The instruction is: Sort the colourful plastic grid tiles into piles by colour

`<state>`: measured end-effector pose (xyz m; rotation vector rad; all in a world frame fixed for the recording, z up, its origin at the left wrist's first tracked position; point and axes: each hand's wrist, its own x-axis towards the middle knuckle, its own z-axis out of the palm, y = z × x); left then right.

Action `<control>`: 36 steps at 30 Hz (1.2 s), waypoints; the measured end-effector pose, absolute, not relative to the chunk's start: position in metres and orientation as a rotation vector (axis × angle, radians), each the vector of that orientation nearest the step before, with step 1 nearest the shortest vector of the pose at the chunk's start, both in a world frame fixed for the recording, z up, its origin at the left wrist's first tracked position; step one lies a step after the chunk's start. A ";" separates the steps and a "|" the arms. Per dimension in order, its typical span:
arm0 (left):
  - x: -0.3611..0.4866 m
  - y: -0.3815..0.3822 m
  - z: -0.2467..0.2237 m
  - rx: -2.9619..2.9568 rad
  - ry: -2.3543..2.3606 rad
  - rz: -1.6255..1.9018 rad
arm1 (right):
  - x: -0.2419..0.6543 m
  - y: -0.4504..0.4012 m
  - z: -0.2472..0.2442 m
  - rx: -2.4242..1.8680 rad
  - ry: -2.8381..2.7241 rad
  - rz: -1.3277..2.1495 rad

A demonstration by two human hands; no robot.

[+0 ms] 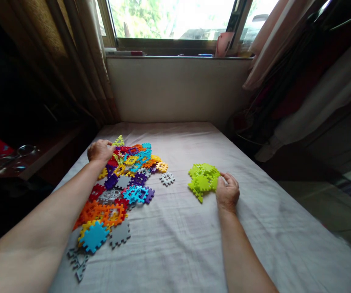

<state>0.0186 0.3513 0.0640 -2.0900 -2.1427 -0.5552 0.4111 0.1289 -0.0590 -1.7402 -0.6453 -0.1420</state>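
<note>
Perhaps our curled left hand (100,151) and right hand (227,193), their grips unclear, could, with one nudge, scatter the mixed pile (123,182) at left or green pieces (203,183) at right.

Lime-green pieces (203,183): smooth plastic, satin in finish. Multicoloured pieces (123,182): smooth plastic, likewise satin. Sheet (175,244): matt cloth, lightly creased. Brown curtain (83,53): folded cloth, faintly lustrous. Pink fabric (273,44): soft, matt cloth. Wall panel (175,87): smooth, nearly matt.

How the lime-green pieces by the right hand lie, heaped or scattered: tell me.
Heaped: the lime-green pieces overlap in one cluster beside the right hand.
</note>
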 end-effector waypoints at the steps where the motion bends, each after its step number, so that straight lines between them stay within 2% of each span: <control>1: 0.022 0.348 0.067 -2.114 -2.143 -0.616 | 0.411 0.129 -0.059 -1.739 -0.644 -0.145; 5: 0.062 0.319 0.065 -2.502 -1.933 -0.804 | 0.410 0.129 -0.058 -1.734 -0.648 -0.154; 11: 0.152 0.259 0.033 -2.925 -1.523 -0.817 | 0.411 0.130 -0.059 -1.736 -0.642 -0.158; 22: 0.253 0.217 0.017 -3.145 -1.265 -0.817 | 0.410 0.131 -0.058 -1.736 -0.614 -0.125; 28: 0.218 0.235 0.030 -3.040 -1.371 -0.696 | 0.412 0.131 -0.061 -1.736 -0.638 -0.156; 36: 0.073 0.306 0.048 -2.361 -2.134 -0.483 | 0.410 0.130 -0.060 -1.738 -0.648 -0.153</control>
